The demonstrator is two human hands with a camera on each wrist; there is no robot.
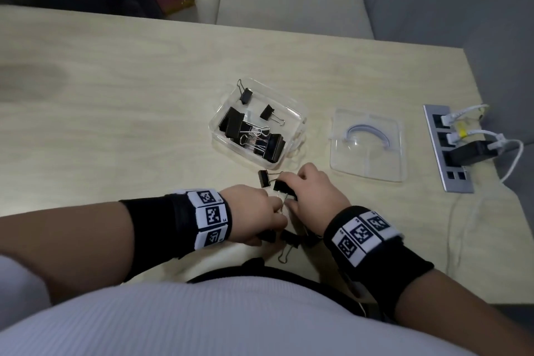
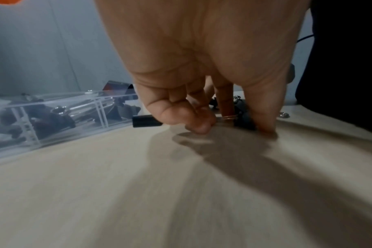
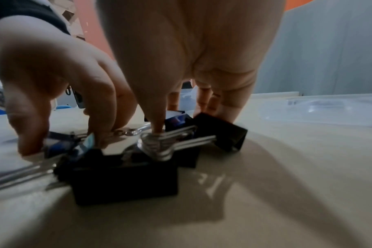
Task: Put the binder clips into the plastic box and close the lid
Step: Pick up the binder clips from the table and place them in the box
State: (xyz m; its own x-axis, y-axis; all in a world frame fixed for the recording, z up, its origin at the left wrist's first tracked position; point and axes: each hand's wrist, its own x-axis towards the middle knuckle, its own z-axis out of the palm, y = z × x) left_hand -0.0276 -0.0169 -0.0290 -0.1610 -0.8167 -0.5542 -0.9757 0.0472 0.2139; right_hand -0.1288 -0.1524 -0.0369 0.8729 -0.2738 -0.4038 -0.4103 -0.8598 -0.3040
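Note:
A clear plastic box (image 1: 281,101) stands open mid-table and holds several black binder clips (image 1: 270,146). Its clear lid (image 1: 372,165) lies flat to its right. Near the front edge, both hands work in a cluster of loose clips. My left hand (image 1: 278,209) pinches the wire handle of a clip (image 2: 227,117). My right hand (image 1: 289,193) grips a black clip (image 1: 284,187), thumb on its silver handles (image 3: 170,142). One loose clip (image 1: 263,178) lies just beyond the hands and others (image 1: 289,237) lie under the wrists. A large clip (image 3: 125,181) sits closest in the right wrist view.
A metal power strip (image 1: 446,150) set into the table's right side carries white plugs and cables that trail to the front right. A cushioned seat (image 1: 289,6) stands beyond the far edge. My torso is against the near edge.

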